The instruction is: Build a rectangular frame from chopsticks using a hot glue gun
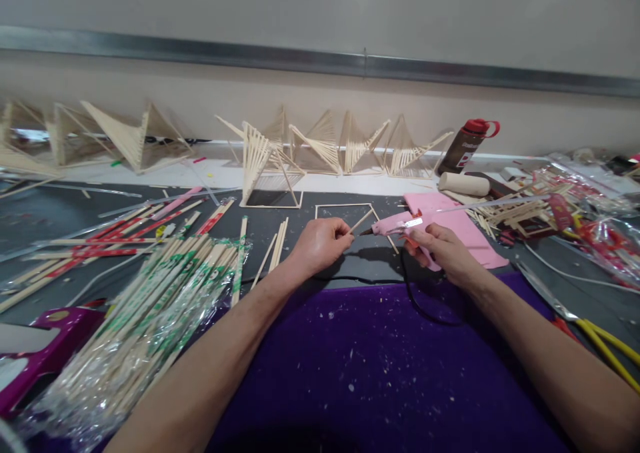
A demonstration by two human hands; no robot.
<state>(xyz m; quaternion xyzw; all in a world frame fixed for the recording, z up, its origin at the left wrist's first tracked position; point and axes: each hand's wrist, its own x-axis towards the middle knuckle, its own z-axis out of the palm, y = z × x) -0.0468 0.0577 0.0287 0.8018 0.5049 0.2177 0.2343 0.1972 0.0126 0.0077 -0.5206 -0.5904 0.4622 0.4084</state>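
Observation:
A pink hot glue gun (395, 224) is gripped in my right hand (440, 248), its dark nozzle pointing left. A long clear glue stick (480, 204) sticks out of its back. My left hand (325, 243) pinches a thin wooden stick (361, 222) close to the nozzle tip; whether the two touch, I cannot tell. Just behind both hands, a partial frame of sticks (343, 205) lies flat on the dark table. Several loose wooden sticks (279, 245) rest left of my left hand.
Twisted stick structures (260, 163) line the wall. Plastic-wrapped chopsticks (165, 300) lie left. A pink sheet (475, 240) is under the right hand's far side, with a bottle (463, 148) behind. Yellow-handled scissors (565, 310) lie right. A black cable (413, 293) loops over purple cloth (370, 366).

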